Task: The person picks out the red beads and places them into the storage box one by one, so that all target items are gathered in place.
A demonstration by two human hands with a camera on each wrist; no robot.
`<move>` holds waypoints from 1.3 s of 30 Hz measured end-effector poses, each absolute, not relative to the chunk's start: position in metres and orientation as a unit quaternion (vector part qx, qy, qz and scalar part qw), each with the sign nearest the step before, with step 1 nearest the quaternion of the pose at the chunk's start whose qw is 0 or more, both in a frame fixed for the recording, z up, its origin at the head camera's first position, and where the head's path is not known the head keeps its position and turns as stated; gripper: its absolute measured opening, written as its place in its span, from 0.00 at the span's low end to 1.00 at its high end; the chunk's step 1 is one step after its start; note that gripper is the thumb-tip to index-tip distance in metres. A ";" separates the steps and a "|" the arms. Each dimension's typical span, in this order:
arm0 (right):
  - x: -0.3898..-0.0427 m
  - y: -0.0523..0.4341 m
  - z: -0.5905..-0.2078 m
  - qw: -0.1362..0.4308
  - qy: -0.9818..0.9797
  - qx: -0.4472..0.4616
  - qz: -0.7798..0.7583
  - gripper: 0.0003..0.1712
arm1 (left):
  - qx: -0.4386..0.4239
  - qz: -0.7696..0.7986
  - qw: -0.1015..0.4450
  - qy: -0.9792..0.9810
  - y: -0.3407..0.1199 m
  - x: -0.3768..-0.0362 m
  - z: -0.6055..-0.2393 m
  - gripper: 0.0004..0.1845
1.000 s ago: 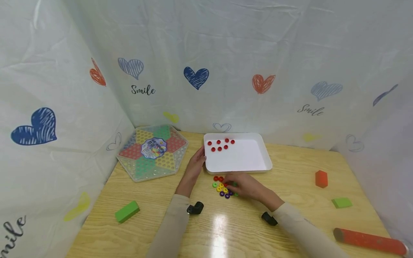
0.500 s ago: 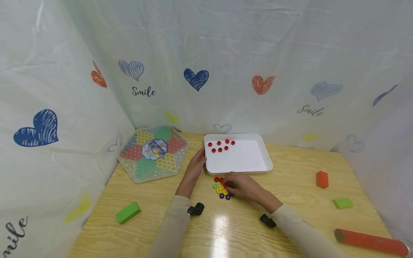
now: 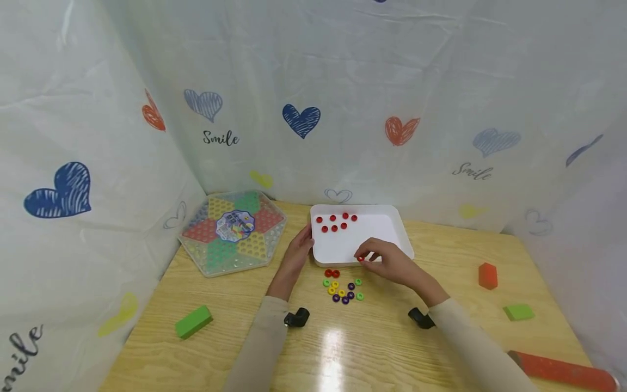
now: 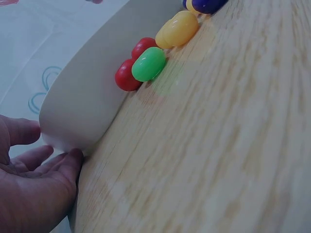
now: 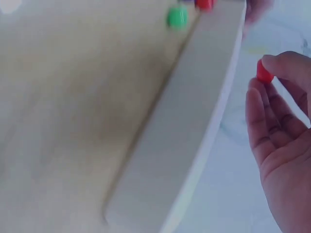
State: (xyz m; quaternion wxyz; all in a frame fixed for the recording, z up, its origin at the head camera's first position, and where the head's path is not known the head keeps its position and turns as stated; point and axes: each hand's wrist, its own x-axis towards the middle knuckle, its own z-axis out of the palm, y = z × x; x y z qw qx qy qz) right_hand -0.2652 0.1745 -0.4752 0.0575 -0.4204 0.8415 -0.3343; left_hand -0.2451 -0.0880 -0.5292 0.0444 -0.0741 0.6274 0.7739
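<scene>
"What is the right hand [image 3: 393,265] pinching?"
"A small, glossy red ring-shaped bead [image 5: 265,72]; it is hovering over the near edge of the shallow white rectangular tray [image 3: 338,249]; the left hand [image 3: 296,251] is touching the tray's left side, thumb and fingers apart."

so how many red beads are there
10: seven beads in the tray, two beads on the table near it, one bead in the right hand; some may be hidden.
</scene>
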 end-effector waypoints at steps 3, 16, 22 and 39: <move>-0.284 0.184 -0.471 0.056 0.850 -0.409 -0.328 0.11 | -0.079 0.774 0.046 0.627 -0.088 -0.245 -0.529 0.28; -0.349 0.197 -0.461 0.076 0.878 -0.374 -0.288 0.14 | -0.092 0.773 0.050 0.626 -0.088 -0.247 -0.535 0.28; -0.370 0.190 -0.461 0.098 0.886 -0.357 -0.278 0.15 | -0.091 0.775 0.052 0.623 -0.087 -0.246 -0.531 0.28; -0.404 0.162 -0.476 0.132 0.879 -0.364 -0.277 0.14 | -0.081 0.781 0.049 0.617 -0.086 -0.244 -0.528 0.28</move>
